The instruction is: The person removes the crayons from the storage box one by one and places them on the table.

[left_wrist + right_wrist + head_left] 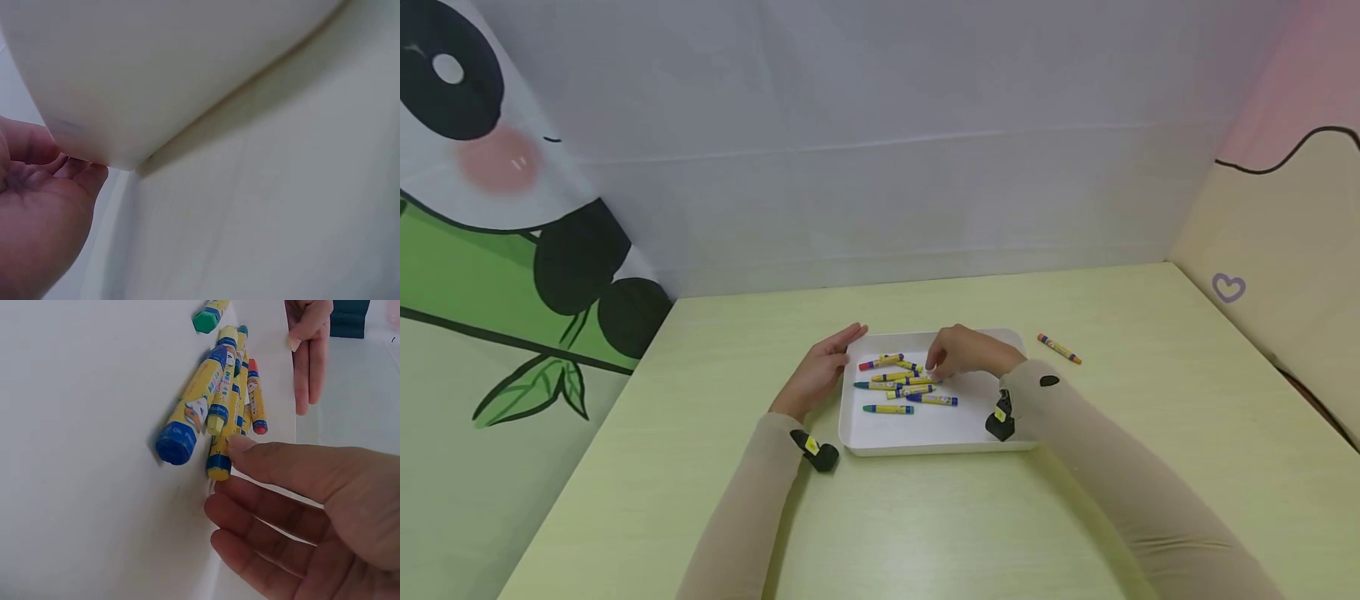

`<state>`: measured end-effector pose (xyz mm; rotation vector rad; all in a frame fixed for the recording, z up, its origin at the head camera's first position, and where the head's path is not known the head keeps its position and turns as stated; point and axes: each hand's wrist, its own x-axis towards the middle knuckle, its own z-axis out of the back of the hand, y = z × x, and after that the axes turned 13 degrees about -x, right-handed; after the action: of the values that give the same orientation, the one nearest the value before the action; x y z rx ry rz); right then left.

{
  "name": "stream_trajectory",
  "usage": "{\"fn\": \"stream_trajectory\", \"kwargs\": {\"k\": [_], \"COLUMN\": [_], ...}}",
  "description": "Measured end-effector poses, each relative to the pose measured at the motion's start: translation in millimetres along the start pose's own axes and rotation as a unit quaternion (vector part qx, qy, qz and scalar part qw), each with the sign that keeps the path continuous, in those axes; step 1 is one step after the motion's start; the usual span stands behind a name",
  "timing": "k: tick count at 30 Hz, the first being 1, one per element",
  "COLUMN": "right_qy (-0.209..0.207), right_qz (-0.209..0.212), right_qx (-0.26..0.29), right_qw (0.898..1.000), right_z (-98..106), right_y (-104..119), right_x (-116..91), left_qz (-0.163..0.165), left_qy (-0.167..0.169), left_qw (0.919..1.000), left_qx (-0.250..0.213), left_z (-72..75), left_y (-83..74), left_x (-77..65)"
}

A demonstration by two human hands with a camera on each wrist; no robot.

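Observation:
A white tray (992,425) bears several crayons in yellow wrappers, gathered in a loose pile left of its middle. My right hand (966,352) is over the pile; in the right wrist view its thumb and index finger pinch the end of a yellow crayon (219,464). A blue crayon (187,415) lies beside it, with a red crayon (880,363) at the far side and a green crayon (888,409) apart at the near side. My left hand (816,375) rests against the tray's left side, its fingers extended along the outside and touching the wall.
An orange crayon (1059,348) lies on the pale table (925,525), beyond the tray's right side. Behind the table hangs a plain grey cloth (880,200). Printed panels stand at the left and right, and a small black camera is strapped on each wrist.

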<state>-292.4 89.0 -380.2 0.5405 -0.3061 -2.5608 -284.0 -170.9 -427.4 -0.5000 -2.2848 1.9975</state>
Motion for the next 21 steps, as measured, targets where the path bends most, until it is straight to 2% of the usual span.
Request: {"fn": "stream_trajectory", "kwargs": {"k": [9,21], "right_qy": [-0.003,0.003], "right_qz": [0.007,0.027], "right_qx": [-0.014,-0.056], "right_qw": [1.0,0.998], "right_z": [-4.0,4.1], "right_y": [2.8,6.7], "right_x": [0.7,-6.0], "left_qz": [-0.001,0.005], "left_qy": [0.0,-0.011], "left_qw": [1.0,0.9999], "left_qx": [0.006,0.01], "left_z": [0.1,-0.5], "left_y": [0.3,0.1], "left_x": [0.1,-0.6]}}
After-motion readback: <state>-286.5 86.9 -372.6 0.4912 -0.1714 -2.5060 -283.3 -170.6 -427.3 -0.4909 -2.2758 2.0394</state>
